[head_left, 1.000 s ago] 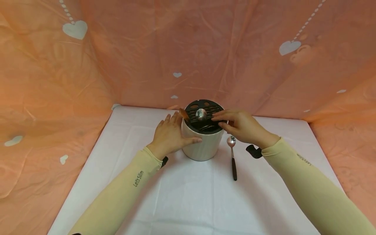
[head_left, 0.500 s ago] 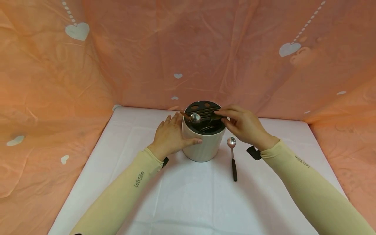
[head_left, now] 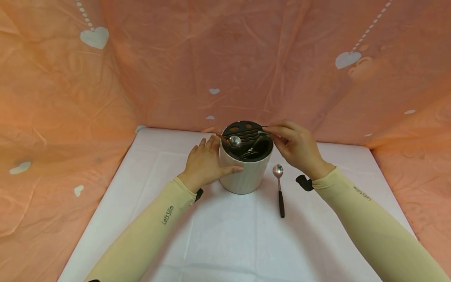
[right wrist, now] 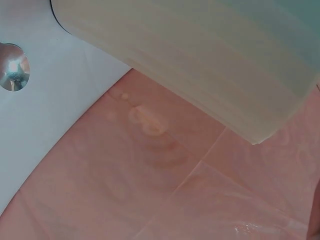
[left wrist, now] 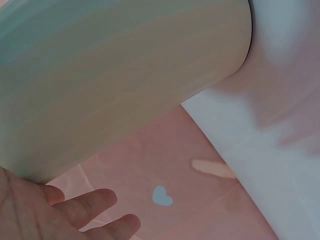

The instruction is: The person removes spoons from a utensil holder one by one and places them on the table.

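Note:
A white utensil holder (head_left: 242,176) with a black slotted top (head_left: 239,127) stands upright at mid-table in the head view. My left hand (head_left: 202,162) rests against its left side, thumb across the front and fingers straight along the side. At the top's right edge my right hand (head_left: 294,145) pinches a dark, shiny utensil (head_left: 261,135), its kind unclear. From the slots rise a spoon's silver bowl (head_left: 235,141) and, on the left, a brown utensil (head_left: 222,138). The left wrist view shows the holder's wall (left wrist: 125,75) and extended fingers (left wrist: 90,206).
To the right of the holder a spoon (head_left: 278,170) with a black handle lies on the white tabletop (head_left: 225,239). Its bowl (right wrist: 14,67) also shows in the right wrist view. An orange sheet with hearts (head_left: 246,70) hangs behind and at both sides.
My right hand has shifted slightly right and turned with the dark utensil. The silver spoon bowl in the holder has moved left, close to the brown utensil. The left hand stays in place.

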Demonstrator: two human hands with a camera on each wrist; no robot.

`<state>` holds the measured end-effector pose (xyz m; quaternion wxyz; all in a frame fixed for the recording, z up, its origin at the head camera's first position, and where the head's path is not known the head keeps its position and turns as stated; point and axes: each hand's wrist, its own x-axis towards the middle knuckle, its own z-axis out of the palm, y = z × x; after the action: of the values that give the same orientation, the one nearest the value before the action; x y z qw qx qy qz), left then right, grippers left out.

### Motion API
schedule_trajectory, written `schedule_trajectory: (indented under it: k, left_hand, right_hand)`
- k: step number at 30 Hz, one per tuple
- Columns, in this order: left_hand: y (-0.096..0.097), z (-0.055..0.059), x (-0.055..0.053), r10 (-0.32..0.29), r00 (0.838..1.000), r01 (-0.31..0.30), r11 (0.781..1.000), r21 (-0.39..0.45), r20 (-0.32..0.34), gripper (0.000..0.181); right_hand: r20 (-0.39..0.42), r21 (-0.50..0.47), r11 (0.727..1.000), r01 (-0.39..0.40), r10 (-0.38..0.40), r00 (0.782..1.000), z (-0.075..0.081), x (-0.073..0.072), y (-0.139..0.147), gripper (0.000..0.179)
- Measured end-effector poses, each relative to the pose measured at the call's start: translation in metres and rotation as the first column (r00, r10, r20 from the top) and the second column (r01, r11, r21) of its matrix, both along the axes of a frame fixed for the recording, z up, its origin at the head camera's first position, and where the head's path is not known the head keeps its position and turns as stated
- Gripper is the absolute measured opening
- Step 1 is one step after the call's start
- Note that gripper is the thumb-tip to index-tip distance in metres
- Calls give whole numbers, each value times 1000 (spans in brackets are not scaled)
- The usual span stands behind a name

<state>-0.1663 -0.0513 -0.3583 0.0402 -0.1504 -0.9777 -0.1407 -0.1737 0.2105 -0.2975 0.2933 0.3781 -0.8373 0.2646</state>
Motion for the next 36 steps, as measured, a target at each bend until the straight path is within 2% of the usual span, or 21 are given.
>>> schedule_trajectory:
  k: [9,19,22,27,31,36]
  left_hand:
    - [2,0,0,1,1000,-1,1000,-7,-3,124]
    - [1,-1,0,2,1000,-2,1000,-15,-11,124]
    - [2,-1,0,3,1000,-4,1000,-16,-12,124]
    - [2,0,0,-1,1000,1,1000,-8,-26,123]
    - [2,0,0,-5,1000,5,1000,-4,-23,123]
    - [2,0,0,-2,1000,2,1000,-8,-20,124]
  right_hand:
    - [-58,-171,984,-49,40,998,8,0,1,34]
    - [-68,-287,957,-24,4,998,15,0,2,30]
    - [-75,-330,944,-14,-11,997,20,1,3,29]
    - [-83,-392,920,-5,-30,996,38,11,-1,27]
    - [-54,-456,890,16,-46,997,53,21,-1,24]
    - [-19,-519,853,60,-82,996,61,26,7,24]
